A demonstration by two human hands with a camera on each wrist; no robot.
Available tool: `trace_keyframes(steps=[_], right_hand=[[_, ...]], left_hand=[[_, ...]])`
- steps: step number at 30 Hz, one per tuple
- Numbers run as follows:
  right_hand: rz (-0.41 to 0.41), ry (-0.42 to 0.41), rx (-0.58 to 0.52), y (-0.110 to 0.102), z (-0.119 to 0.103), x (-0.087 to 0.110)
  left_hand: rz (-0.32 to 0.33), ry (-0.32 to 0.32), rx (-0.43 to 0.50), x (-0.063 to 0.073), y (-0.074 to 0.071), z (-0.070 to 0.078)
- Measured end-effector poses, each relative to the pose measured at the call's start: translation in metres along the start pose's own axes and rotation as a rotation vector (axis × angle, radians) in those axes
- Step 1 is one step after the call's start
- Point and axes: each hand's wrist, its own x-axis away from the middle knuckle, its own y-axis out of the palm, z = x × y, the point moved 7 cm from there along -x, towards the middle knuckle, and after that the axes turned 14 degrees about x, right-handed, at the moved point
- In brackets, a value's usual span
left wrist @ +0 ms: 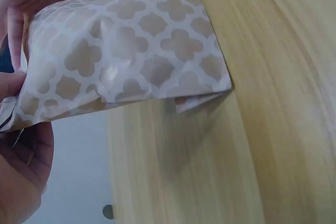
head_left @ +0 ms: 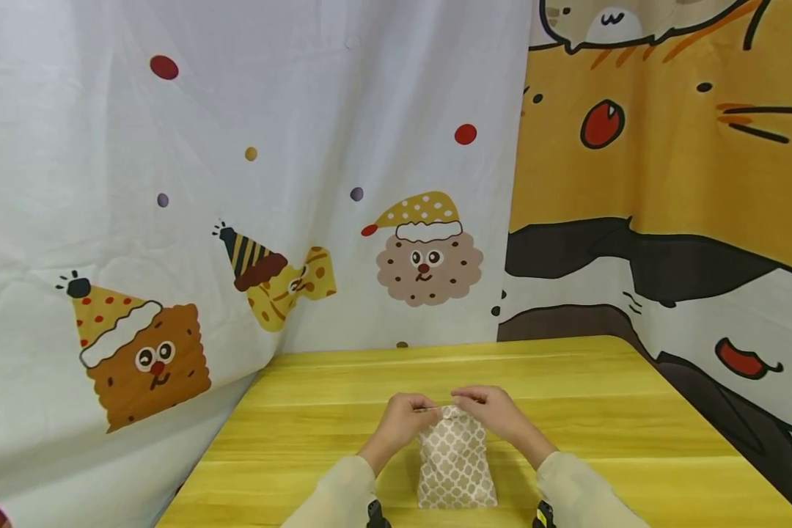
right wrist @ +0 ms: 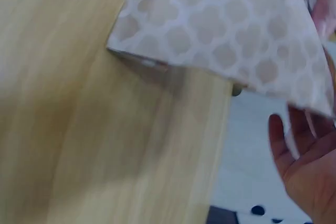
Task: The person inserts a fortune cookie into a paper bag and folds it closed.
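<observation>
A beige paper bag (head_left: 456, 466) with a white lattice pattern stands upright on the table, its top edge bent over. My left hand (head_left: 405, 419) pinches the top left corner, thumb in front and fingers behind, as the left wrist view shows with the left hand (left wrist: 21, 177) beside the bag (left wrist: 152, 45). At the top right, my right hand (head_left: 495, 414) holds the rim between thumb and fingers. In the right wrist view, fingers of the right hand (right wrist: 310, 166) reach behind the bag (right wrist: 220, 30), and its thumb is hidden. What the bag contains is hidden.
The yellow wood-grain table (head_left: 317, 411) extends around the bag on all sides. Behind it hangs a white curtain (head_left: 303, 95) with cartoon biscuits. An orange cartoon-animal cloth (head_left: 666, 169) hangs on the right.
</observation>
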Motion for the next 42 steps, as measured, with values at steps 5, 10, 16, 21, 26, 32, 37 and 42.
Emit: trace_keyframes(steps=[5, 10, 16, 21, 26, 32, 37, 42], right_hand=[[0.01, -0.034, 0.144, 0.005, -0.011, -0.004], [0.034, -0.047, 0.17, 0.009, -0.014, -0.004], [0.053, -0.074, 0.209, 0.012, -0.016, -0.002], [0.096, -0.054, 0.228, 0.007, -0.011, 0.0], [0.111, -0.02, 0.206, 0.001, -0.002, 0.002], [0.119, 0.008, 0.198, 0.002, -0.002, 0.002], [0.154, 0.051, 0.254, 0.002, -0.005, 0.002], [0.213, 0.116, 0.343, -0.005, -0.001, 0.003]], left_hand=[[-0.01, 0.019, 0.002, -0.002, 0.004, 0.006], [0.002, 0.059, -0.039, -0.002, 0.009, 0.012], [0.031, 0.092, -0.149, -0.002, 0.012, 0.015], [0.065, 0.11, -0.227, 0.001, 0.001, 0.014], [0.095, 0.111, -0.238, 0.007, -0.017, 0.007], [0.087, 0.086, -0.097, 0.011, -0.022, 0.002], [0.033, 0.129, -0.049, 0.01, -0.01, 0.006], [0.125, 0.164, -0.092, 0.011, -0.013, 0.007]])
